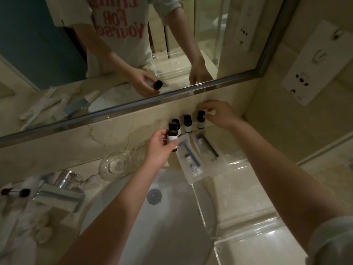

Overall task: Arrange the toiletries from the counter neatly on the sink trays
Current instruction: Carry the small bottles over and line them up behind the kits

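Observation:
My left hand (159, 148) holds a small dark bottle (172, 136) with a black cap, lifted just in front of the back wall. Behind it stands a second dark bottle (177, 126), and a third (187, 123) stands to its right. My right hand (217, 113) pinches the cap of the rightmost bottle (201, 119), which stands upright by the wall. Two flat sealed packets (193, 161) (208, 148) lie in front of the bottles on a clear acrylic tray (248, 203).
The white sink basin (172, 217) with its drain lies below my arms. A chrome faucet (63, 188) stands at the left. Clear glass dishes (116, 165) sit behind the basin. More toiletries and packets (19, 207) lie on the left counter. A mirror (114, 54) spans the wall.

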